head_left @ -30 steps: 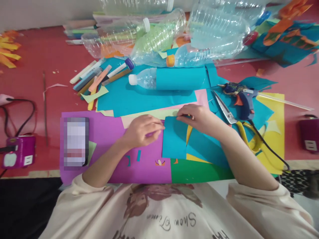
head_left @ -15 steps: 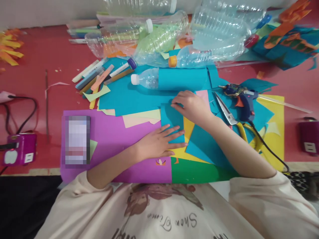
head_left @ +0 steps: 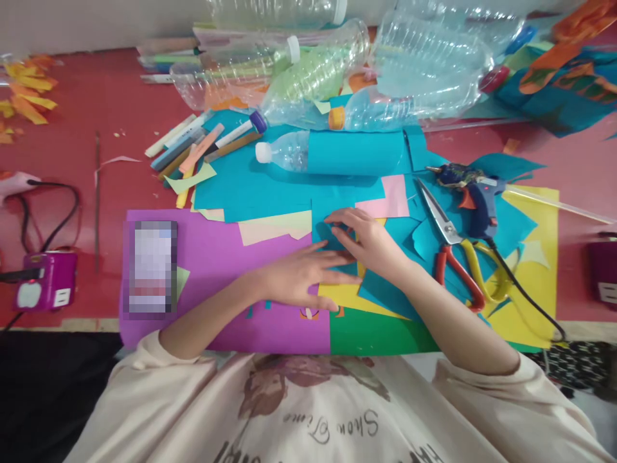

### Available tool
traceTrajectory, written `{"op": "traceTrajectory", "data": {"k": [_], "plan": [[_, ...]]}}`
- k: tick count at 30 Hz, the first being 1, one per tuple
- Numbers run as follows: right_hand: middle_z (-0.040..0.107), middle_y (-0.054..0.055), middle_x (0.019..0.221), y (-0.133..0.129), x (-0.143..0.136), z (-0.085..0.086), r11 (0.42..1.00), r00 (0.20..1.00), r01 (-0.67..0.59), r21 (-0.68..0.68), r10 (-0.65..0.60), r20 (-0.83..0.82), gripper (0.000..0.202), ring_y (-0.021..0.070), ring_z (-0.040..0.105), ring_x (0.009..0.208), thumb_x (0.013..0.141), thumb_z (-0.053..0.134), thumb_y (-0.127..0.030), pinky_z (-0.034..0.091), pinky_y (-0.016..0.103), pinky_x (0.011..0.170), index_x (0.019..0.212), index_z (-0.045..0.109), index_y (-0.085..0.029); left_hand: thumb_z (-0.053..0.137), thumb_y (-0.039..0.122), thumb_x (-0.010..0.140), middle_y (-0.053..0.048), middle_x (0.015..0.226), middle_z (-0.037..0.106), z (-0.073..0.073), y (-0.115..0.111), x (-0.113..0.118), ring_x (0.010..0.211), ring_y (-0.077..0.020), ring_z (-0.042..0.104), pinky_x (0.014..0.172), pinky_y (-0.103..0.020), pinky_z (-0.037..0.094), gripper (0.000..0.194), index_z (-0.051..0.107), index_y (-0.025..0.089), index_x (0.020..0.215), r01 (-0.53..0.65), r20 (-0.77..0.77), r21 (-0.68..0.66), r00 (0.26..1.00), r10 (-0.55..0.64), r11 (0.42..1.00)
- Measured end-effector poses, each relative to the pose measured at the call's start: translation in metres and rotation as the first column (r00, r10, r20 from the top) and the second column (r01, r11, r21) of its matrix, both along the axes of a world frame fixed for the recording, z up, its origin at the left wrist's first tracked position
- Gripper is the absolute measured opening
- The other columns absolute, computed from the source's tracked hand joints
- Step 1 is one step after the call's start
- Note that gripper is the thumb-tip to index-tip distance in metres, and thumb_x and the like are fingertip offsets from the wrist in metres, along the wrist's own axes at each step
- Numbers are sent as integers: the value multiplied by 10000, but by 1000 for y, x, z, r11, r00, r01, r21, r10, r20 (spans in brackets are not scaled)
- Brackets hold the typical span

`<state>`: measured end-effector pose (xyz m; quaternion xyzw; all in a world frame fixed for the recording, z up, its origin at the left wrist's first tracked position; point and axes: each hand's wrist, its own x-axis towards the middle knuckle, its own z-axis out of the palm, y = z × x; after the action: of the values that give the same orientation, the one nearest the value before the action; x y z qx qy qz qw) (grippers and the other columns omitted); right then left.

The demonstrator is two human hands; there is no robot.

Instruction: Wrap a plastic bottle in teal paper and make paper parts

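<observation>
My left hand (head_left: 308,276) is spread low over the sheets, its fingers apart and nothing held, reaching across the purple sheet (head_left: 202,257) onto a blue piece and the yellow sheet (head_left: 344,297). Just above its fingertips, my right hand (head_left: 361,238) is bent over the blue piece (head_left: 322,218), thumb and fingers curled but apart, with nothing visible between them. Beyond both hands lies a clear bottle with a white cap (head_left: 289,152), its body wrapped in blue paper (head_left: 357,152). A pink paper piece (head_left: 395,196) shows above my right wrist.
To the right are scissors with red and yellow handles (head_left: 450,235) and a blue glue gun (head_left: 483,206) with its cord. Markers (head_left: 183,145) are piled at the upper left. A phone (head_left: 153,267) lies at the left. Plastic bottles (head_left: 429,58) line the back.
My right hand has come down toward me, closer to my left hand, uncovering more of the pink piece. My left hand's fingers have lifted slightly. The view has shifted a little.
</observation>
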<state>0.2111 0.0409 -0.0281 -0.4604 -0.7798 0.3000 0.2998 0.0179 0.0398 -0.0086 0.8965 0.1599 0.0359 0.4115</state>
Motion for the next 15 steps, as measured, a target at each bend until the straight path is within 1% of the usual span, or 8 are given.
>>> {"op": "traceTrajectory", "data": {"k": [1,2,4,7,9,10,12,15], "plan": [[706,110,1003,1,1,0,1000,1000,-10,-4,10,-7,178,231,653,968,915,460,-180,524,387,829,984,624,-187,493,486,912,-73,1334,591,6,8,-6,1236,-216,543,1000,-340,444,394,585,249,1214,-103,67,-131,991,113,986],[707,112,1001,2,2,0,1000,1000,-19,-1,18,-11,174,229,656,968,916,463,-180,526,384,829,978,626,-183,456,446,938,-64,1195,667,12,18,-13,1095,-179,624,892,-296,496,328,601,223,1130,-278,141,-213,940,311,937],[706,121,1004,2,2,0,999,1000,-29,21,29,-8,170,232,657,968,914,469,-174,528,387,837,968,630,-174,504,408,920,-29,924,706,22,45,-30,870,-143,659,786,-272,506,238,606,195,883,-637,248,-200,702,668,744],[703,132,1012,0,2,-2,998,1000,-28,63,28,2,162,244,656,960,909,480,-179,527,404,840,950,636,-169,616,333,842,11,732,659,29,97,-54,742,-123,623,787,-284,494,206,549,187,712,-877,331,-45,439,836,478],[704,134,1009,-1,1,-3,996,1000,-24,81,24,0,157,247,658,947,909,485,-188,527,413,839,935,639,-170,659,256,797,20,723,634,27,131,-64,737,-123,584,803,-295,489,176,550,189,677,-944,271,147,326,906,296],[704,135,1008,-1,1,-3,996,1000,-24,84,24,-3,157,247,659,945,909,486,-189,527,413,837,931,640,-169,700,210,751,14,718,617,26,147,-66,741,-133,557,833,-319,481,196,544,191,634,-948,251,188,300,920,258],[705,135,1005,-1,1,-3,996,1000,-28,81,29,-6,158,245,661,946,909,486,-188,529,409,833,926,642,-165,782,86,614,-5,721,598,20,171,-67,794,-159,524,966,-383,423,333,489,203,507,-940,167,249,280,945,234],[706,134,1003,1,2,-2,996,999,-42,73,43,-12,158,241,660,951,910,484,-186,529,408,839,919,641,-164,817,47,559,-23,773,619,12,192,-62,953,-223,532,1074,-502,308,405,449,206,499,-924,62,333,223,973,190]]}}
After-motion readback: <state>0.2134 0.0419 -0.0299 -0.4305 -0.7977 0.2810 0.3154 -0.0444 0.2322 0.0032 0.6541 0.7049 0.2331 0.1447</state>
